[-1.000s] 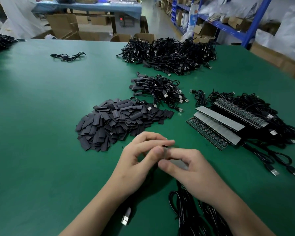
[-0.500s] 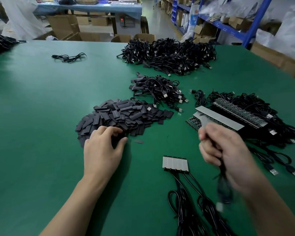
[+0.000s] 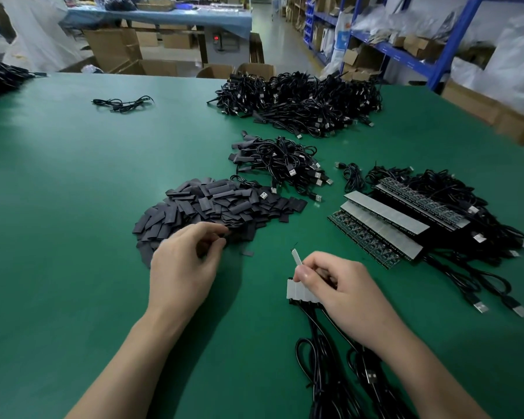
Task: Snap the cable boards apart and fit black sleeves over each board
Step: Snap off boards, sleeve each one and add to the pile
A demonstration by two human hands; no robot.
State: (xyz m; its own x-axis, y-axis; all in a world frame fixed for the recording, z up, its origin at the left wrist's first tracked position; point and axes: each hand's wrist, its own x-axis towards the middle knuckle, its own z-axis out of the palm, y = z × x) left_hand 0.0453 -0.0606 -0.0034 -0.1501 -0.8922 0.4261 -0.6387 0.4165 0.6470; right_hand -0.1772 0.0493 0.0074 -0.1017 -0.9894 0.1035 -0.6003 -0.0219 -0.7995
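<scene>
Our left hand (image 3: 182, 267) is perhaps pinching one of the sleeves (image 3: 218, 204) ahead. Our right hand (image 3: 342, 288) is pinching a board (image 3: 296, 257).

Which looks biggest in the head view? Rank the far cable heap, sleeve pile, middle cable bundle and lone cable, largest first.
1-2. far cable heap and sleeve pile: similar spread; the pile is nearer, so unranked.
3. middle cable bundle.
4. lone cable.

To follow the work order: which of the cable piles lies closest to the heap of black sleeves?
The small cable pile just behind the sleeve heap; the big pile lies far back, and the pile with board strips lies to the right.
</scene>
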